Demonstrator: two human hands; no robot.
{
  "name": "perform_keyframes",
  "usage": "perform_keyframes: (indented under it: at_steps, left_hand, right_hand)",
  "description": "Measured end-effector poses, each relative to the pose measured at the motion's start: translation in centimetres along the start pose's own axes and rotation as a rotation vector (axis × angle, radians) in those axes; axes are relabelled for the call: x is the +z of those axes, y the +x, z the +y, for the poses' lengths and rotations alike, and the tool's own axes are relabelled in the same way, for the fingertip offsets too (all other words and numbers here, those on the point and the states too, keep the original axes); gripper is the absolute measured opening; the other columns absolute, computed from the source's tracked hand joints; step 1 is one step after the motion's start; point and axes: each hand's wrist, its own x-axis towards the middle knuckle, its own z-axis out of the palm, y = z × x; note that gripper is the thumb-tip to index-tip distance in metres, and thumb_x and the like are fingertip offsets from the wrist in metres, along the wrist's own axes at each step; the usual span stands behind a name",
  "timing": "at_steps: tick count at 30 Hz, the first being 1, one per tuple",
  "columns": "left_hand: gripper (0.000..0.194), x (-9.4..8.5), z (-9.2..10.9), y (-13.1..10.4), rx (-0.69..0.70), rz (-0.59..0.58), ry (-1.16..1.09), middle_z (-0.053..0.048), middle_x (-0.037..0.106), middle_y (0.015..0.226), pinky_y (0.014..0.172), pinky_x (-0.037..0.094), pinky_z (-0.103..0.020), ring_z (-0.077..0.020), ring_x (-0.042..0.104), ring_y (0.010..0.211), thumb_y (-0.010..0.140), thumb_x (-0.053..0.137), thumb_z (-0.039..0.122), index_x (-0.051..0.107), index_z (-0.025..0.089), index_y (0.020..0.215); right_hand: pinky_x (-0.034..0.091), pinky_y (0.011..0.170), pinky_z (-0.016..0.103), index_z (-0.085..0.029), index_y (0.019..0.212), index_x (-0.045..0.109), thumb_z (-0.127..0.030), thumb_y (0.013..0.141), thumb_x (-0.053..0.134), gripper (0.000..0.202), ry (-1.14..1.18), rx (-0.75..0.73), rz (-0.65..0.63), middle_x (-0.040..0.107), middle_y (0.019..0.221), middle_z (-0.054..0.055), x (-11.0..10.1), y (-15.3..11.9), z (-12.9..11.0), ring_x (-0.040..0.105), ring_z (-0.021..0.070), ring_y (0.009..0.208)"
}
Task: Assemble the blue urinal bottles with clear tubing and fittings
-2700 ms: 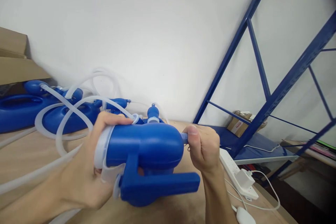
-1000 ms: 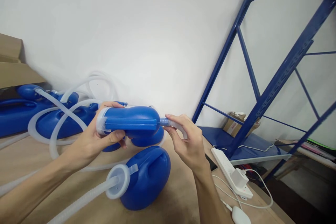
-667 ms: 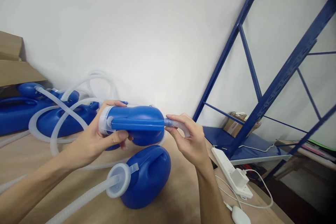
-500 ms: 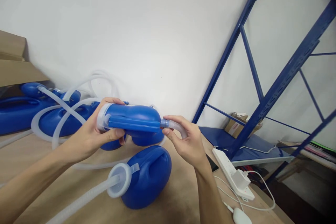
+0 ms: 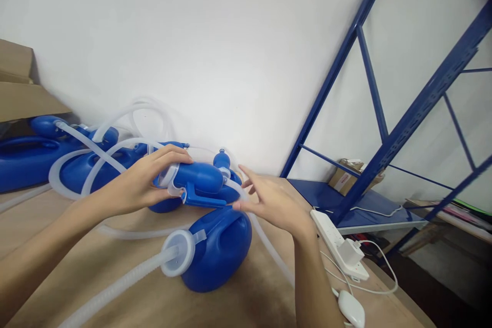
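My left hand point(image 5: 154, 177) grips a small blue bulb-shaped part point(image 5: 203, 177) by its white collar end, and a blue handle sticks out under it. From the part's right tip a translucent tube point(image 5: 269, 246) runs down to the right, passing by my right hand point(image 5: 265, 197), whose fingers are spread beside it. Whether those fingers touch the tube is unclear. Below lies a blue bottle point(image 5: 219, 253) with a white lid point(image 5: 179, 253) and a ribbed hose point(image 5: 119, 289) leading to the lower left.
More blue bottles point(image 5: 26, 166) with looping clear tubes lie at the left, near a cardboard box point(image 5: 23, 102). A white power strip point(image 5: 334, 243) with a charger and cables is at the right, beside a blue metal rack point(image 5: 334, 79). A white wall stands behind.
My right hand has loosened from the tube end and its fingers have spread. The blue part has turned in my left hand, and its handle now points lower. The tube hangs down to the right.
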Motion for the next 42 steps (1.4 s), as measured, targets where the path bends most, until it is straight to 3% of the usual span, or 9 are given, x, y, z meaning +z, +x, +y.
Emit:
perform_keyframes:
  at_steps: [5, 9, 14, 20, 24, 28, 34, 37, 42]
  left_hand:
    - [0.038, 2.0, -3.2, -0.1, 0.031, -0.092, 0.153, -0.014, 0.062, 0.137, 0.095, 0.057, -0.041, -0.0321, 0.064, 0.121, 0.092, 0.062, 0.032, 0.061, 0.022, 0.129]
    - [0.042, 4.4, -4.5, -0.6, 0.168, -0.078, 0.354, -0.016, 0.061, 0.14, 0.093, 0.059, -0.041, -0.0331, 0.059, 0.13, 0.089, 0.048, 0.007, 0.061, 0.019, 0.128]
    - [0.06, 7.0, -5.5, -1.6, 0.168, -0.19, 0.469, -0.015, 0.061, 0.143, 0.093, 0.059, -0.042, -0.0337, 0.06, 0.129, 0.087, 0.049, 0.001, 0.062, 0.027, 0.14]
    - [0.044, 6.8, -4.2, -1.1, -0.011, -0.241, 0.083, -0.01, 0.063, 0.136, 0.095, 0.059, -0.035, -0.027, 0.069, 0.113, 0.095, 0.067, 0.045, 0.067, 0.028, 0.136]
    - [0.038, 5.8, -2.2, -0.3, -0.065, -0.229, -0.117, -0.01, 0.062, 0.136, 0.089, 0.06, -0.033, -0.0281, 0.066, 0.117, 0.093, 0.07, 0.042, 0.072, 0.03, 0.128]
    - [0.049, 5.7, -1.6, -0.3, -0.21, -0.22, -0.225, -0.012, 0.057, 0.145, 0.082, 0.063, -0.036, -0.0323, 0.063, 0.124, 0.09, 0.073, 0.046, 0.066, 0.03, 0.135]
    - [0.065, 5.2, -1.8, 0.2, -0.391, -0.045, -0.595, -0.015, 0.058, 0.147, 0.104, 0.058, -0.049, -0.0327, 0.06, 0.131, 0.079, 0.085, 0.049, 0.059, 0.024, 0.134]
    - [0.065, 4.5, -0.5, 0.6, -0.481, 0.072, -0.581, -0.012, 0.065, 0.136, 0.096, 0.062, -0.045, -0.0302, 0.068, 0.116, 0.078, 0.083, 0.056, 0.061, 0.022, 0.129]
    - [0.07, 3.9, 2.6, 1.0, -0.669, 0.11, -0.567, -0.002, 0.07, 0.091, 0.062, 0.064, -0.034, -0.0223, 0.07, 0.07, 0.077, 0.074, 0.071, 0.06, 0.024, 0.127]
  right_hand:
    - [0.049, 0.107, 0.047, -0.035, 0.168, 0.012, -0.054, 0.064, 0.095, 0.134, 0.029, 0.024, -0.372, 0.038, 0.158, 0.016, 1.2, 1.0, 1.9, 0.057, 0.0331, 0.128]
    - [0.05, 0.102, 0.046, -0.026, 0.134, 0.065, -0.038, 0.065, 0.097, 0.077, -0.177, 0.013, -0.346, 0.051, 0.131, 0.011, 2.8, 2.1, 2.1, 0.057, 0.0324, 0.119]
    - [0.052, 0.095, 0.041, -0.024, 0.103, 0.079, -0.042, 0.077, 0.089, 0.033, -0.123, -0.108, -0.476, 0.057, 0.101, 0.004, 3.8, 3.6, 3.4, 0.061, 0.0265, 0.101]
    - [0.048, 0.108, 0.045, -0.026, 0.135, 0.058, -0.056, 0.054, 0.098, 0.096, 0.082, 0.024, -0.37, 0.05, 0.138, 0.009, 3.8, 3.9, 6.2, 0.053, 0.0299, 0.127]
    - [0.048, 0.109, 0.041, -0.027, 0.157, 0.032, -0.053, 0.054, 0.099, 0.126, 0.368, 0.06, -0.449, 0.058, 0.137, 0.01, 4.8, 4.4, 7.8, 0.058, 0.0271, 0.128]
    - [0.051, 0.1, 0.038, -0.022, 0.131, 0.066, -0.049, 0.059, 0.098, 0.083, 0.28, -0.032, -0.368, 0.067, 0.12, 0.007, 4.8, 4.7, 8.0, 0.062, 0.0258, 0.113]
    - [0.052, 0.086, 0.033, -0.024, 0.133, 0.067, -0.033, 0.076, 0.092, 0.063, 0.141, -0.151, -0.106, 0.066, 0.104, 0.002, 2.6, 3.8, 5.9, 0.063, 0.0202, 0.096]
    - [0.052, 0.087, 0.032, -0.024, 0.126, 0.07, -0.03, 0.092, 0.077, 0.036, 0.156, -0.222, 0.018, 0.068, 0.106, 0.004, 1.3, 2.9, 4.5, 0.064, 0.0193, 0.099]
    - [0.05, 0.09, 0.033, -0.021, 0.12, 0.073, -0.036, 0.104, 0.06, 0.026, 0.093, -0.302, -0.072, 0.072, 0.113, 0.008, -0.7, 0.8, 2.5, 0.066, 0.0212, 0.103]
